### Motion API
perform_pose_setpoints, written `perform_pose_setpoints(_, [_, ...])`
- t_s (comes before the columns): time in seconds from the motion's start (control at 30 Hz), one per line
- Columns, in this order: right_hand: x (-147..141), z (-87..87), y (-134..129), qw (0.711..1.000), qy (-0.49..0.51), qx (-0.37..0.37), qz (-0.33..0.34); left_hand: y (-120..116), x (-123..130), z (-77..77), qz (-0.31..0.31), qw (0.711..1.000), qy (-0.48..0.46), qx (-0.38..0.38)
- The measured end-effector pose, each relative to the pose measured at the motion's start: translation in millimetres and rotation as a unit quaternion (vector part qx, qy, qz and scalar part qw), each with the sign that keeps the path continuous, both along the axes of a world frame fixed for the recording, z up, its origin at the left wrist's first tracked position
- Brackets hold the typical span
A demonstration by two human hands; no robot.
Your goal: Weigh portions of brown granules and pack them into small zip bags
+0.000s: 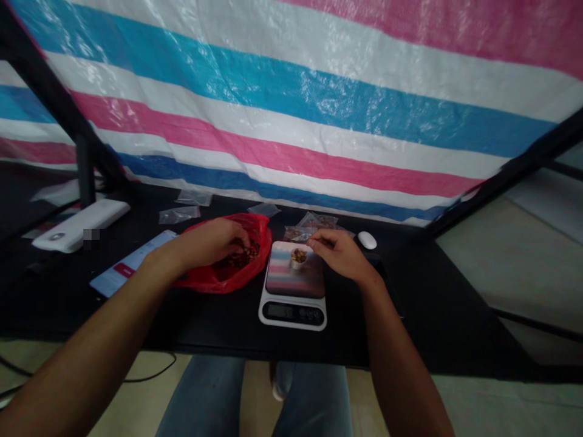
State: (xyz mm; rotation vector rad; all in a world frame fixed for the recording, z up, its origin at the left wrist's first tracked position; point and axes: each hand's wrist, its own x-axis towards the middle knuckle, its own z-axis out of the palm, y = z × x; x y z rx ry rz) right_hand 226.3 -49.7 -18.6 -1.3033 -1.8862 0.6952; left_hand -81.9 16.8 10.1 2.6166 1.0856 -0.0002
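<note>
My left hand [228, 240] reaches into a red plastic bag [214, 280], its fingers curled down among small brown pieces [243, 257]. Whether it grips any of them is hidden. Over the right edge of a white kitchen scale [262, 311] hovers my right hand [334, 252], thumb and forefinger drawn together; I cannot make out anything between them. Beside those fingertips, a small white cup [298, 264] filled with brown pieces stands upright on the scale's shiny platform. The scale's display [286, 312] is lit, but its digits are too blurred to read.
Filled clear packets [298, 233] lie behind the scale, and flat clear bags [180, 214] at the back left. A white mouse [367, 240] sits to the right. Left are a phone-like screen [109, 277] and a long white device [86, 224]. A striped sheet [291, 103] hangs behind.
</note>
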Motion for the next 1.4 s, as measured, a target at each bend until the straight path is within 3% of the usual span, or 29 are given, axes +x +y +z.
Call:
perform_pose_setpoints(0.17, [0.6,0.2,0.2,1.0,0.006,0.01,0.003,-10.4,4.7,15.3,-0.001,0.998,-0.069,-0.013])
perform_pose_setpoints(0.3, [0.3,-0.3,0.4,1.0,0.008,0.016,0.001,-16.0,28.0,25.0,-0.053,0.986,-0.155,-0.005])
perform_pose_setpoints(0.47, [1.1,0.9,0.7,1.0,0.02,0.016,0.003,-15.2,71.5,24.1,-0.119,0.971,-0.209,-0.002])
perform_pose_setpoints(0.6, [2.9,1.0,1.0,0.999,0.024,0.018,0.01,-15.4,89.7,18.5,-0.147,0.968,-0.204,-0.012])
perform_pose_setpoints(1.03, [3.0,-2.4,-1.3,0.996,0.047,-0.036,0.073,-18.9,90.8,14.1,-0.15,0.973,-0.174,-0.023])
perform_pose_setpoints(1.4, [0.9,-2.1,-1.0,0.996,0.044,-0.03,0.075,-19.9,82.7,8.2,-0.113,0.96,-0.242,-0.082])
